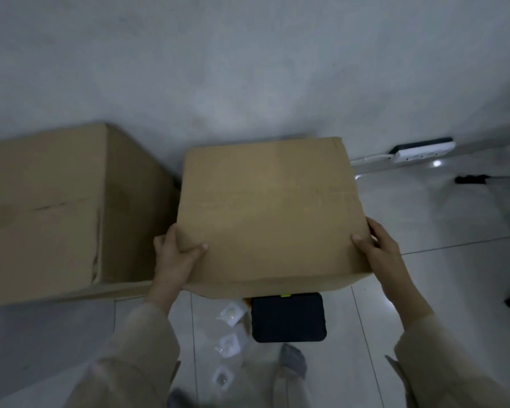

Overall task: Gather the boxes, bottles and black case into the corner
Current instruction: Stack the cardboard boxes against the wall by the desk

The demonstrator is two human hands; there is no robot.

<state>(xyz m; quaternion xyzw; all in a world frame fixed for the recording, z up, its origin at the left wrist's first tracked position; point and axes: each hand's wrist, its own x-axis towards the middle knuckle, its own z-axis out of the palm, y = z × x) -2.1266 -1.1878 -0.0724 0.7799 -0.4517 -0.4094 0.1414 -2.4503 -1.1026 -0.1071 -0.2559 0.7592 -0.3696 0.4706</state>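
You hold the smaller cardboard box (273,213) between both hands, at its near corners: your left hand (175,254) grips the left corner with its thumb on the top face, your right hand (377,245) clamps the right corner the same way, fingers wrapped down each side. The box lies straight ahead of you, near the wall, with the larger box (56,210) just beside it on the left. The black case (289,318) and clear bottles (228,340) lie on the floor below, nearer you.
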